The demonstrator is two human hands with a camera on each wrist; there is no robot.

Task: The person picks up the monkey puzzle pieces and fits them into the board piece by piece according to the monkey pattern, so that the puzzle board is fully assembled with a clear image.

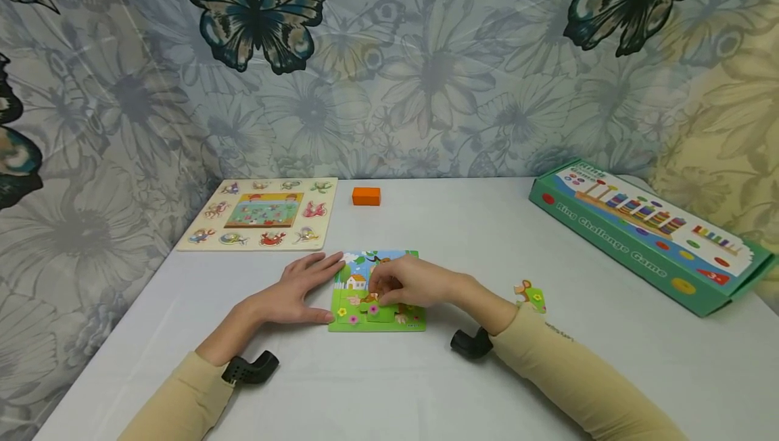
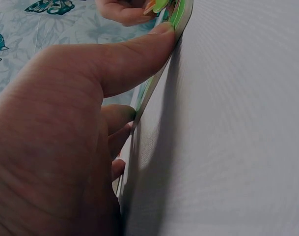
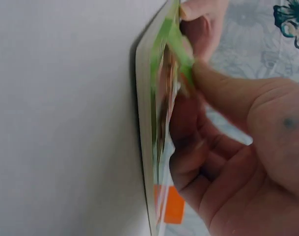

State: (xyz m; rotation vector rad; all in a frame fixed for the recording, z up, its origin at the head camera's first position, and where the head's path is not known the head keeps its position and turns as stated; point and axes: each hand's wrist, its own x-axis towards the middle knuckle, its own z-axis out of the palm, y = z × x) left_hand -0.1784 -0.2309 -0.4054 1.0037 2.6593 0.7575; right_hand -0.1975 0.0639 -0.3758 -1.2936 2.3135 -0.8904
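Observation:
On the white table lies a small square jigsaw board [image 1: 414, 322] with a farm picture of a house, grass and flowers. The left hand [image 1: 295, 292] rests at its left edge, fingers extended; the left wrist view shows the thumb [image 2: 139, 59] against the board's rim. Over the board's middle, the right hand [image 1: 410, 282] pinches a green puzzle piece [image 1: 380, 314] between thumb and fingers. In the right wrist view that piece [image 3: 179, 51] sits tilted above the board's surface. A loose puzzle piece [image 1: 535, 297] with a brown animal and green ground lies near the right forearm.
A cream board with sea-animal pictures [image 1: 286, 187] lies at the back left, beside an orange block [image 1: 366, 196]. At the right stands a green game box [image 1: 615, 245]. Butterfly-print cloth [image 1: 426, 89] hangs behind the table.

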